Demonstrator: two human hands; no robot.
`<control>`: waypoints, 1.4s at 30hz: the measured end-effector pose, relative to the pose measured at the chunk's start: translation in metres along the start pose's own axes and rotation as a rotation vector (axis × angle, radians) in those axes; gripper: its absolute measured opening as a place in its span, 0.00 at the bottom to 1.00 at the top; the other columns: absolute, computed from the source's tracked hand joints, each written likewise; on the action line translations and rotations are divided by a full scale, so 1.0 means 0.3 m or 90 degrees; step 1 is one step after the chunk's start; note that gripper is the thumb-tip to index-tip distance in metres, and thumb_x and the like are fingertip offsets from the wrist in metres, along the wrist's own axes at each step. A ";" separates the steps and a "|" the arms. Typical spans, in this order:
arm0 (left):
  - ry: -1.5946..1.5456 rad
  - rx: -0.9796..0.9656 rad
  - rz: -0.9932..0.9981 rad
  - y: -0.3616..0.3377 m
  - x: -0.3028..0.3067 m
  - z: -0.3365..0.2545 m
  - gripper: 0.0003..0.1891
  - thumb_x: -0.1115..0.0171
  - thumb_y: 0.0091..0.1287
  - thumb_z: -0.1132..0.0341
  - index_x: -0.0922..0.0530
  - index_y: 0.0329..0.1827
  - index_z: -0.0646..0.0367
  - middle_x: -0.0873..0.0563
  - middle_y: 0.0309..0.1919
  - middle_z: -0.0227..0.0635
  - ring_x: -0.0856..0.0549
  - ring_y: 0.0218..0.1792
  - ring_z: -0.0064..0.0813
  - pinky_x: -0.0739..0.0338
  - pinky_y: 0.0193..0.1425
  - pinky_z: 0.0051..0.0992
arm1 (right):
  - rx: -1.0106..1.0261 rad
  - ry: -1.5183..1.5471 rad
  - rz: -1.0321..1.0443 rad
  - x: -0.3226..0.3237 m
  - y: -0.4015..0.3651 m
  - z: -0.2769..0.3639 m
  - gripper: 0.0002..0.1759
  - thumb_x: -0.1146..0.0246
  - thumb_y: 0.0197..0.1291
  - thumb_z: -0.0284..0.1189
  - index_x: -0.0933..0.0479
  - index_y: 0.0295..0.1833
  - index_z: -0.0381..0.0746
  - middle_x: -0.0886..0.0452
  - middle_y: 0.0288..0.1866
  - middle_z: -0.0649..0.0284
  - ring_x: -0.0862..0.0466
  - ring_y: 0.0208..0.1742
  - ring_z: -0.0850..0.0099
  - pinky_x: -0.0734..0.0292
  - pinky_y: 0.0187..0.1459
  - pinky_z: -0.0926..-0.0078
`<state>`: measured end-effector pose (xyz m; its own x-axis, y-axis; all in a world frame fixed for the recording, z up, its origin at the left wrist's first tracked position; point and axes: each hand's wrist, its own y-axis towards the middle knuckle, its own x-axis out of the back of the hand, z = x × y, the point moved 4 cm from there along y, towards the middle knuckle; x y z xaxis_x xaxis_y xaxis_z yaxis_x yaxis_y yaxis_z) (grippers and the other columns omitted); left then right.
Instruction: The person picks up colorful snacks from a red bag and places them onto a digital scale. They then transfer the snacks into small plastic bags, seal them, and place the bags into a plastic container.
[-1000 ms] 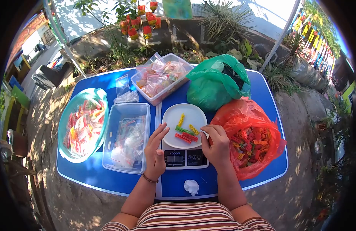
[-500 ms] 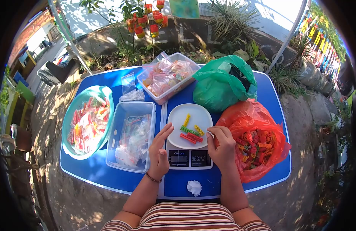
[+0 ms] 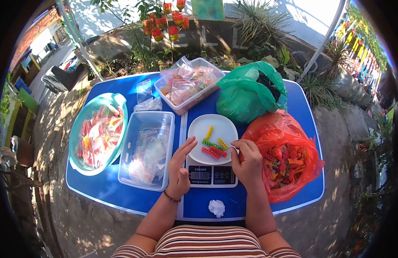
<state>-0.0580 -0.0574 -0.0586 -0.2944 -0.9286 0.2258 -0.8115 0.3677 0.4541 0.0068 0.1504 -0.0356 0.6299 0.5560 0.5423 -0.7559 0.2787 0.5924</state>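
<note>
A white round plate (image 3: 199, 129) rests on a kitchen scale (image 3: 212, 182) marked "coconi". On the plate lie several spiral snack pieces: yellow (image 3: 209, 132), green (image 3: 212, 144) and red (image 3: 211, 152). My left hand (image 3: 180, 170) is open at the plate's left side, fingers stretched out and nothing in them. At the right rim of the plate is my right hand (image 3: 249, 162), its fingers curled and thumb near the index finger in a pinch; whatever they hold, if anything, is hidden. A red plastic bag (image 3: 274, 129) of loose spiral snacks (image 3: 289, 165) stands just beside the right hand.
Left of the scale are a clear tub (image 3: 129, 172) of empty plastic bags and a turquoise basin (image 3: 74, 146) of packed snacks. A second tub (image 3: 181, 106) of packets and a green bag (image 3: 237, 101) stand behind. Crumpled white paper (image 3: 216, 208) lies at the blue table's (image 3: 100, 189) front.
The view has shifted very slightly. Both hands and the snack pieces on the plate keep nearly the same places.
</note>
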 end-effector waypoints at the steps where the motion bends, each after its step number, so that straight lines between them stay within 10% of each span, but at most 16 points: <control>1: -0.002 0.001 0.000 0.000 0.001 0.001 0.56 0.68 0.71 0.19 0.23 0.72 0.68 0.22 0.73 0.55 0.26 0.76 0.52 0.34 0.79 0.44 | -0.003 -0.002 0.003 -0.002 -0.001 -0.001 0.08 0.31 0.58 0.20 0.15 0.45 0.35 0.13 0.43 0.56 0.14 0.44 0.56 0.21 0.49 0.61; 42: -0.004 -0.014 -0.010 -0.007 0.009 -0.013 0.54 0.71 0.73 0.21 0.22 0.71 0.67 0.22 0.72 0.54 0.26 0.76 0.53 0.35 0.79 0.45 | -0.002 -0.131 0.020 -0.060 -0.027 -0.011 0.09 0.29 0.56 0.23 0.15 0.43 0.34 0.20 0.60 0.53 0.21 0.56 0.53 0.24 0.60 0.57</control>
<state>-0.0550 -0.0604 -0.0557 -0.2843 -0.9346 0.2136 -0.8048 0.3538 0.4767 0.0010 0.1408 -0.0522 0.6294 0.3926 0.6706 -0.7757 0.2665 0.5721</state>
